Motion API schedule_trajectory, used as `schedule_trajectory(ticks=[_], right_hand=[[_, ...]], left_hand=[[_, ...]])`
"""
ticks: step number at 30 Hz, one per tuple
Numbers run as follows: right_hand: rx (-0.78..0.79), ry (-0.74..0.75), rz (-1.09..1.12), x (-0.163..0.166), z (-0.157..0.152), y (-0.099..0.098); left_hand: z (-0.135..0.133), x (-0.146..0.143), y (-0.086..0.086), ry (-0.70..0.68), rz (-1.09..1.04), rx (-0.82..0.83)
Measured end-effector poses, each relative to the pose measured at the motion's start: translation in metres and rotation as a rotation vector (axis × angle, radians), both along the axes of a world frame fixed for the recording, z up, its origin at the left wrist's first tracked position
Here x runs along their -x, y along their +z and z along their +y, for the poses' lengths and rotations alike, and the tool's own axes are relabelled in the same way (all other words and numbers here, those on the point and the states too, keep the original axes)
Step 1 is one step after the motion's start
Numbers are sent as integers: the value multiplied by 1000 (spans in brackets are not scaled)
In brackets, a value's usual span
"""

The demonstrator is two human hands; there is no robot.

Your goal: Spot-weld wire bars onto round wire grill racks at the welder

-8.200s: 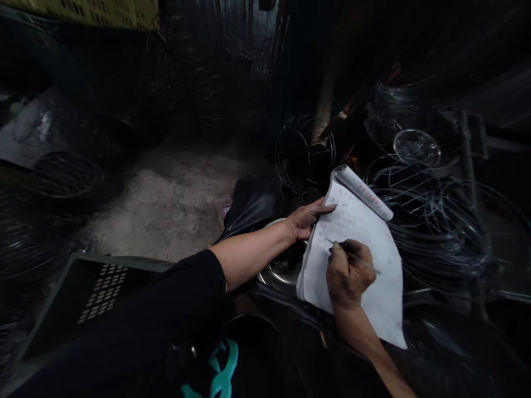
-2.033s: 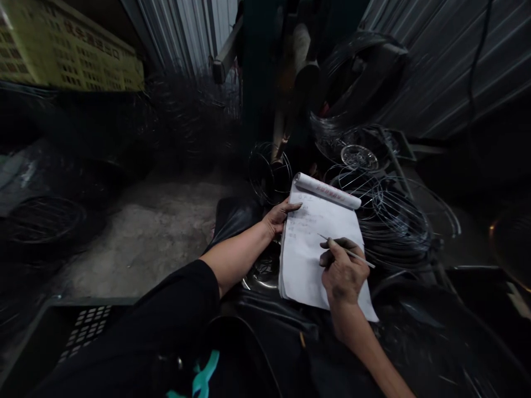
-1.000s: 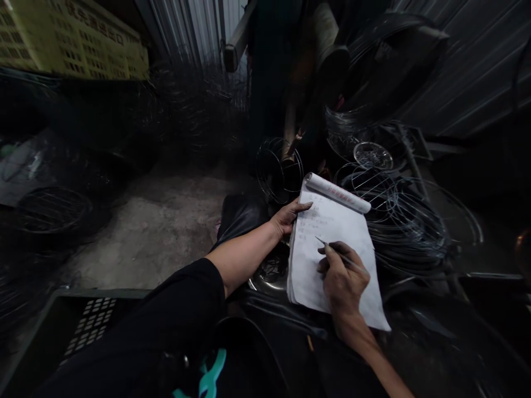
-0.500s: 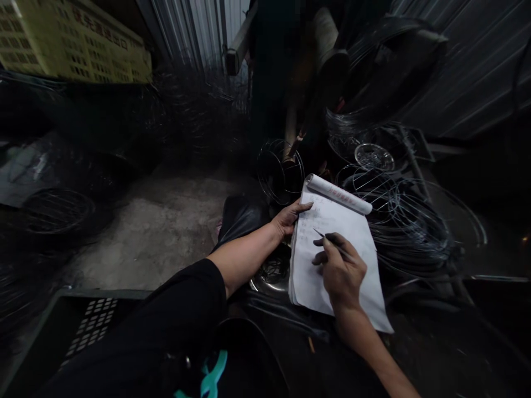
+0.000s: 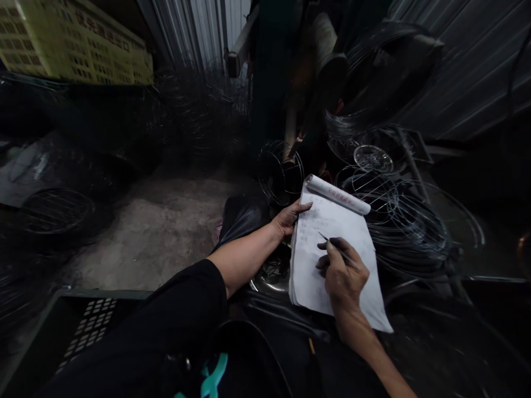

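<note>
A white notepad point(image 5: 338, 221) with its top pages rolled back lies on dark sheeting in front of me. My left hand point(image 5: 287, 218) grips its left edge, thumb laid on the page. My right hand point(image 5: 342, 275) is closed around a thin pen point(image 5: 334, 247), whose tip rests on the sheet near the faint written lines.
Stacks of round wire guards point(image 5: 409, 229) lie right of the pad, one standing upright point(image 5: 280, 173) behind it. A shiny metal dish point(image 5: 271, 273) sits under the pad's left side. A dark slotted crate point(image 5: 89, 323) is at lower left, bare concrete floor point(image 5: 166, 226) beyond, corrugated walls behind.
The pen hand has shifted slightly down and right on the page over the last second. The left hand and the pad have stayed put; the view has barely moved.
</note>
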State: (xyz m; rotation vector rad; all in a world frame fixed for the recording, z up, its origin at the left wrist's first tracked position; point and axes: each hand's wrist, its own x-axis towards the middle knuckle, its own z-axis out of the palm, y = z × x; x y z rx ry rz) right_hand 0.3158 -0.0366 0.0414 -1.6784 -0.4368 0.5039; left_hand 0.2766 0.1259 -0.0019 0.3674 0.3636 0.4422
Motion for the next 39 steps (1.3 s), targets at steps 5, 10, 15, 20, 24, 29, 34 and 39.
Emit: schedule_trajectory(ticks=[5, 10, 15, 20, 24, 29, 34, 39], right_hand=[[-13, 11, -2, 0, 2, -1], [-18, -15, -6, -5, 0, 0], [-14, -33, -2, -2, -5, 3], [31, 24, 19, 6, -4, 8], [32, 7, 6, 9, -3, 8], [13, 37, 31, 15, 0, 6], [6, 106, 32, 20, 1, 3], [7, 83, 32, 20, 2, 2]], left_hand=[[0, 1, -1, 14, 10, -15], [0, 1, -2, 19, 2, -22], [0, 0, -1, 28, 17, 1], [0, 0, -2, 33, 11, 4], [0, 1, -3, 33, 10, -1], [-1, 1, -3, 31, -12, -21], [-2, 3, -1, 35, -23, -3], [-2, 4, 1, 33, -6, 20]])
